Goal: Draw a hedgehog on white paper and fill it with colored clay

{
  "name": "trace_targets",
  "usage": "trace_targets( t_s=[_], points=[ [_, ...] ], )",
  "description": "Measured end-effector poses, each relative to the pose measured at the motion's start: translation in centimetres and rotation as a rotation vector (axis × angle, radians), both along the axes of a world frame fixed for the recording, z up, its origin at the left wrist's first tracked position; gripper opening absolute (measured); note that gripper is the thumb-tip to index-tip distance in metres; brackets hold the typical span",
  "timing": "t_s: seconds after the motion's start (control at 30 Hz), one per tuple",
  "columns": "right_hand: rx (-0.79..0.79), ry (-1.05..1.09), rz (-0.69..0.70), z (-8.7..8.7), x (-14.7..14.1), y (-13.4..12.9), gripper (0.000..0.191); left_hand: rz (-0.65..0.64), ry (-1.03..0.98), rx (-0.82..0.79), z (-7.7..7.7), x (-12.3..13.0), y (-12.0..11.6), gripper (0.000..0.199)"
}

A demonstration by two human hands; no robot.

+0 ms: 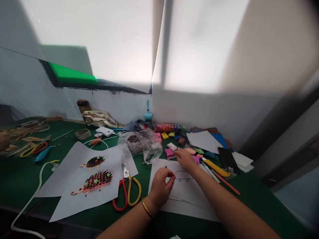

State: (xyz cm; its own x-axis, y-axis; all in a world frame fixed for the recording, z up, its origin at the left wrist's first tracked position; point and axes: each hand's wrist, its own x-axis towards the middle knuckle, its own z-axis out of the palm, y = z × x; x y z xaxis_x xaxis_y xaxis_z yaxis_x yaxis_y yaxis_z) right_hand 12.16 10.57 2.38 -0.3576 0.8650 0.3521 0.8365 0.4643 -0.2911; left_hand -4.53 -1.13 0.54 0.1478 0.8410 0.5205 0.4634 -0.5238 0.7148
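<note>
My left hand (162, 186), with a gold bangle at the wrist, is above a white sheet (184, 207) bearing a line drawing of a rounded animal body with short legs. Its thumb and forefinger are pinched together; whatever is between them is too small to name. Over the sheet's far edge my right hand (185, 160) stretches to the coloured clay packets, fingers drawn together. Its fingertips are beside a magenta clay packet (169, 153) and a white clay packet (171, 146); what they hold, if anything, is hidden. A purple clay packet (196, 159) lies by the right wrist.
Red-and-yellow-handled scissors (126, 189) lie left of the drawing, beside sheets with two hedgehog pictures (96, 179). A clear plastic bag (143, 142) stands behind. To the right are a yellow cutter (216, 167), an orange stick (226, 183) and a dark phone (228, 159).
</note>
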Motion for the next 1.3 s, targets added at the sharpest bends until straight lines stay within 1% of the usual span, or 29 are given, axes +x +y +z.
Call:
trace_targets(
  t_s=[0.1,0.17,0.23,0.3,0.37,0.47,0.53,0.83,0.93,1.1,1.3],
  points=[
    [-0.019,0.119,0.040,0.1,0.5,-3.6,0.032,0.007,0.004,0.010,-0.1,0.0,0.0,0.007],
    [-0.073,0.385,0.106,0.1,0.8,-6.5,0.026,0.011,0.012,0.021,-0.1,0.0,-0.1,0.006],
    [-0.117,0.545,0.128,-0.3,1.2,-9.0,0.024,0.013,0.033,0.031,-0.1,0.0,-0.1,0.006],
    [-0.114,0.623,0.139,-0.8,1.5,-10.8,0.022,0.015,0.062,0.044,0.0,0.1,-0.2,0.006],
    [-0.096,0.653,0.143,-1.4,1.7,-11.7,0.023,0.022,0.095,0.057,0.0,0.1,-0.2,0.005],
    [-0.081,0.645,0.157,-2.2,1.7,-11.9,0.022,0.037,0.141,0.074,0.1,0.2,-0.4,0.007],
    [-0.074,0.643,0.153,-2.3,1.5,-11.9,0.019,0.043,0.168,0.088,0.0,0.2,-0.5,0.008],
    [-0.134,0.648,0.140,-1.7,0.8,-12.4,0.008,0.072,0.244,0.167,-0.3,0.4,-0.7,0.012],
    [-0.160,0.651,0.140,-1.8,0.8,-12.3,0.008,0.073,0.266,0.190,-0.4,0.4,-0.7,0.011],
    [-0.139,0.624,0.131,-1.9,1.0,-12.0,0.008,0.058,0.316,0.216,-0.7,0.5,-0.7,0.010],
    [-0.104,0.594,0.106,-2.2,0.9,-12.0,0.010,0.030,0.354,0.201,-0.2,0.6,-1.0,0.009]
  ],
)
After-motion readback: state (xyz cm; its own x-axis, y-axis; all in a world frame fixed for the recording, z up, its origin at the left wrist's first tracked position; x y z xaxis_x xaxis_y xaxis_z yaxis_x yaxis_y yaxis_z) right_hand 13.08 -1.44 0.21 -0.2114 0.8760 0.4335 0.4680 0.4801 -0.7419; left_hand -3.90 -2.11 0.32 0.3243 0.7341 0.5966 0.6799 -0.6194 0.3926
